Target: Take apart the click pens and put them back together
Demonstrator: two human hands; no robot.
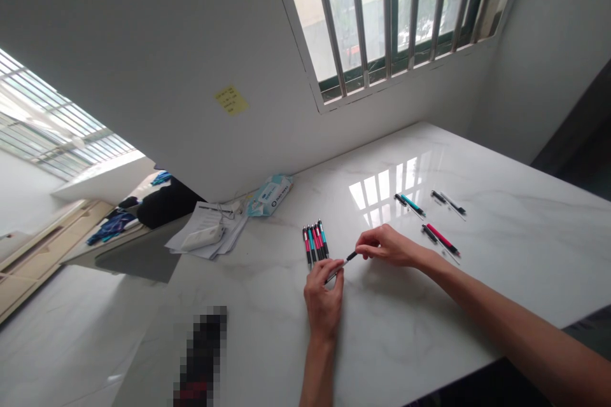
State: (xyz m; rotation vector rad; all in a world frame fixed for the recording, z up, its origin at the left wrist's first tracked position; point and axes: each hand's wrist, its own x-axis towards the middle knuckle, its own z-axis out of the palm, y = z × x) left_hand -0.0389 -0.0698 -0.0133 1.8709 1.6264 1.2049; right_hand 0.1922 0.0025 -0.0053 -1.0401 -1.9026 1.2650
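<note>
Between my hands a slim pen [342,265] with a black grip section lies at a slant above the white table. My left hand [324,289] pinches its lower, light-coloured part. At the pen's dark upper end, the fingertips of my right hand [387,245] are closed on the black grip [352,255]. Just beyond my left hand, several assembled pens [315,240] in red and teal lie side by side. To the right are loose pen parts: a teal barrel [412,205], a red barrel [442,238] and a clear barrel [452,203], each with black pieces and thin refills beside it.
The marbled white table [506,248] meets a wall below a barred window [396,13]. A wet-wipes pack [270,196], papers [210,216] and a white power strip [203,237] sit at the back left. A yellow note [231,100] sticks to the wall. A pixelated dark object [200,356] is at lower left.
</note>
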